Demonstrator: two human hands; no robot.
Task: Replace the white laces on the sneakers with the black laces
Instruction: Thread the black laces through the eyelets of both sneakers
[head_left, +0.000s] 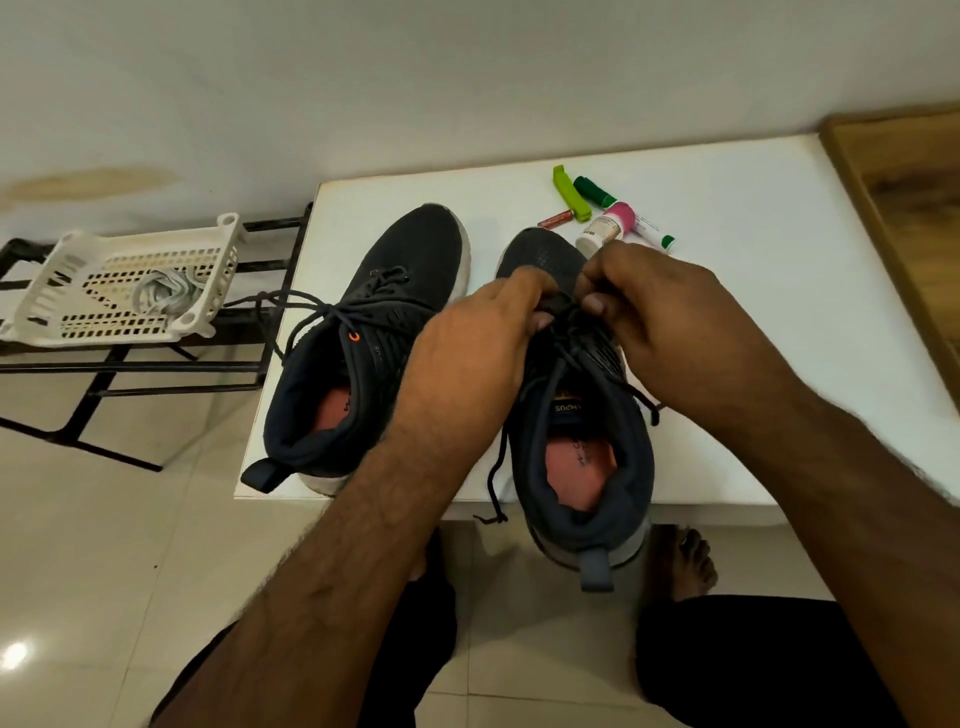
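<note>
Knit mesh covers both dark sneakers on the smooth white table (753, 322), their toes pointing away and their pinkish insoles showing. The left sneaker (363, 343) lies flat, threaded with a thin black lace (291, 306) whose loose ends trail off the table's left edge. The right sneaker (576, 415) has its heel past the near edge, and its black cord (498, 457) dangles down from the eyelets. Left hand (478, 343) and right hand (665, 322) meet over this shoe's lower eyelets, fingertips pinching the black cord between them. A perforated white plastic basket (78, 291) on a black metal rack (130, 364) well to the left holds the coiled white laces (166, 296). Small bottles and markers (608, 213) cluster beyond the shoes.
</note>
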